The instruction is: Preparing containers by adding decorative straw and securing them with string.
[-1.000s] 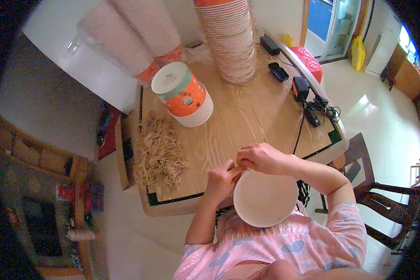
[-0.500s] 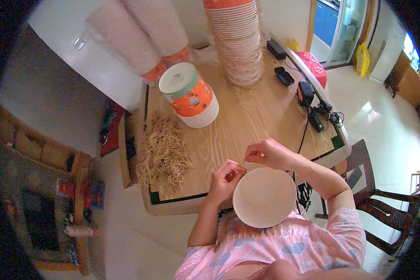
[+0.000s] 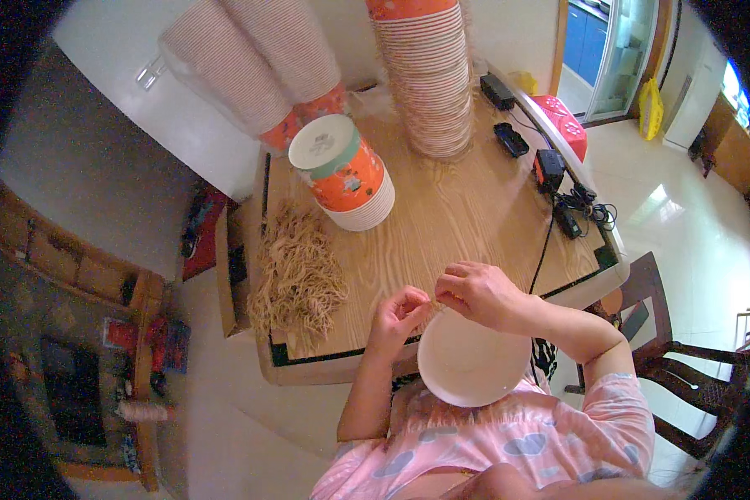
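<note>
My left hand [image 3: 398, 315] and right hand [image 3: 475, 292] have drawn closer together than a second ago, and the fingertips of both now pinch a thin tan string [image 3: 432, 303] over the far rim of the white paper bowl [image 3: 473, 360], which sits near me at the table edge [image 3: 342, 354]. The bowl has barely shifted, so I judge the fiddly string work at its rim is under way. The pile of tan strings [image 3: 298, 279] lies untouched to the left, near the short stack of orange-and-white bowls [image 3: 346, 171].
</note>
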A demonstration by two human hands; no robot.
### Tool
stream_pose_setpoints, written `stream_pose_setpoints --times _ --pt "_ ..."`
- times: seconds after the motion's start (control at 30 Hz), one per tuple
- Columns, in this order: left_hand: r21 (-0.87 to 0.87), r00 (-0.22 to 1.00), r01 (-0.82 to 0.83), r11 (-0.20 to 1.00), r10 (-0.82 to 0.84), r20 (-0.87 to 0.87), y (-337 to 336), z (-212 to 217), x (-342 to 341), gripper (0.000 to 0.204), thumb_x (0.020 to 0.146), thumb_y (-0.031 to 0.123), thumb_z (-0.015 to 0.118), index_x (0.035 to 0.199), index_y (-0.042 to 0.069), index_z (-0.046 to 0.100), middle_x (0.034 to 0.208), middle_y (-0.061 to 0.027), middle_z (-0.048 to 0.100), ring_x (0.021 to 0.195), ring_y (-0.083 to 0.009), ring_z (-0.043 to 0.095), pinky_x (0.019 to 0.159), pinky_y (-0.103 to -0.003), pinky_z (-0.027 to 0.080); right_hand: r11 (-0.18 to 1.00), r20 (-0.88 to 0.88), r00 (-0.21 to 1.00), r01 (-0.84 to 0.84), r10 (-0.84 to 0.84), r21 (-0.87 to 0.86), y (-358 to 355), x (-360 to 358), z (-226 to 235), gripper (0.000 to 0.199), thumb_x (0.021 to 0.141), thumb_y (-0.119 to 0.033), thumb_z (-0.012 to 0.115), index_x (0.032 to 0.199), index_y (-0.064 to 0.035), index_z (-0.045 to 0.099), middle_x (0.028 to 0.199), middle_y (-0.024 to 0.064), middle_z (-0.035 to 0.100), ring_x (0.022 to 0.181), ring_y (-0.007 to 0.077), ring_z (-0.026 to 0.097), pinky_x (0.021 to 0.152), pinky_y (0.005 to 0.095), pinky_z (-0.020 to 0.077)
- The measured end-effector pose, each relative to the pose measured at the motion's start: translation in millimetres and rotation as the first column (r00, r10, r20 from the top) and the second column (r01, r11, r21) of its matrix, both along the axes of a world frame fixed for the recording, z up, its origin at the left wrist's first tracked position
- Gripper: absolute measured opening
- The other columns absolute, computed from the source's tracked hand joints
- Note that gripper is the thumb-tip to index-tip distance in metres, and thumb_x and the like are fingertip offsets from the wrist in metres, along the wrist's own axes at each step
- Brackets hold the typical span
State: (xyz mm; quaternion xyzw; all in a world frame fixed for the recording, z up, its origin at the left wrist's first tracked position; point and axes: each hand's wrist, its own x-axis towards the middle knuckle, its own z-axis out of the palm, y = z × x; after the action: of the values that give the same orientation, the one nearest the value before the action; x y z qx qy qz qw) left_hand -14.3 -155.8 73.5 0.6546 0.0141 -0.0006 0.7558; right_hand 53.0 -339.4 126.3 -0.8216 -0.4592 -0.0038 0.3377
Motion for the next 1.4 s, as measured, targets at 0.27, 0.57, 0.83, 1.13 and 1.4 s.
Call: stream_pose_setpoints --times 0.27,0.57,0.83,1.13,1.4 --pt "-0.256 0.979 -0.033 0.966 -0.02 -0.202 -1 -1 0 0.008 0.084 0.014 0.065 0.081 0.009 0.06 0.064 0.0053 0.049 0.054 -0.0022 0.042 0.047 -0.017 0.031 1.0 0.117 0.993 -0.001 -0.002 0.028 1 -8 0 0.013 0.083 -0.018 0.059 0.081 -0.0062 0.055 0.077 0.0095 0.053 0.076 0.0289 0.056 0.067 0.04 0.0467" --pt "-0.218 0.982 -0.035 0.975 -0.006 -0.188 -8 9 -3 0.009 0.085 0.015 0.064 0.082 0.008 0.059 0.066 0.0049 0.051 0.056 -0.0023 0.044 0.048 -0.017 0.034 0.999 0.111 0.994 -0.028 0.024 0.032 1 -12 0 0.013 0.082 -0.018 0.06 0.082 -0.0061 0.056 0.077 0.0094 0.054 0.075 0.028 0.056 0.066 0.0394 0.0466" --pt "-0.083 0.986 -0.035 0.996 0.02 -0.168 -4 4 -5 0.008 0.084 0.014 0.065 0.081 0.007 0.063 0.067 0.0059 0.053 0.056 -0.0017 0.044 0.049 -0.017 0.034 1.0 0.128 0.992 -0.018 0.016 0.013 1 -12 1 0.013 0.082 -0.019 0.06 0.083 -0.0065 0.057 0.078 0.009 0.055 0.076 0.028 0.057 0.067 0.039 0.0468" --pt "-0.052 0.99 -0.025 0.998 0.017 -0.143 -2 3 -4 0.005 0.083 0.012 0.067 0.083 0.007 0.064 0.071 0.0069 0.055 0.058 -0.0005 0.044 0.05 -0.017 0.033 0.997 0.13 0.991 -0.031 0.04 -0.071 1 -8 1 0.014 0.083 -0.021 0.059 0.084 -0.0077 0.055 0.081 0.0089 0.055 0.08 0.0276 0.056 0.07 0.0386 0.0466" --pt "-0.006 0.991 -0.009 1.0 0.008 -0.13 -3 7 -4 0.007 0.081 0.01 0.069 0.083 0.007 0.063 0.075 0.0063 0.055 0.063 -0.0012 0.048 0.053 -0.017 0.036 0.998 0.072 0.995 -0.064 0.065 -0.012 -1 -6 1 0.013 0.083 -0.019 0.059 0.087 -0.0072 0.055 0.082 0.01 0.056 0.081 0.029 0.057 0.071 0.0397 0.0468"
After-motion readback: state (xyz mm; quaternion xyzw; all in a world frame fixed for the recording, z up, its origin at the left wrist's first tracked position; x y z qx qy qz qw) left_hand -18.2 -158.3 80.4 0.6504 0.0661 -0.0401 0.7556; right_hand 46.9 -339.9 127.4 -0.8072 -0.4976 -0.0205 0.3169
